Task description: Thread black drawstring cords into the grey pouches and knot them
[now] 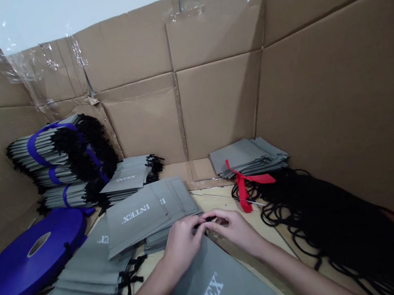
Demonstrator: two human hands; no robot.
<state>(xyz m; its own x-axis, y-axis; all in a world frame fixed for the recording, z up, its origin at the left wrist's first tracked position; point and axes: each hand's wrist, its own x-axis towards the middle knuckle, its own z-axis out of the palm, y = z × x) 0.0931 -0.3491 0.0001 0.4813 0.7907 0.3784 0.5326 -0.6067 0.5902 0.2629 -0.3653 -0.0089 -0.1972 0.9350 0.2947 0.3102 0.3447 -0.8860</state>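
The left hand and right hand pinch black cord at the far corner of a gray bag lying between the forearms.

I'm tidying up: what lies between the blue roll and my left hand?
In the head view, a fanned row of gray pouches lies nearer the blue roll, then a spread stack of more pouches nearer your left hand.

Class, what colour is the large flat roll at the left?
The roll is deep blue, clearest in the head view.
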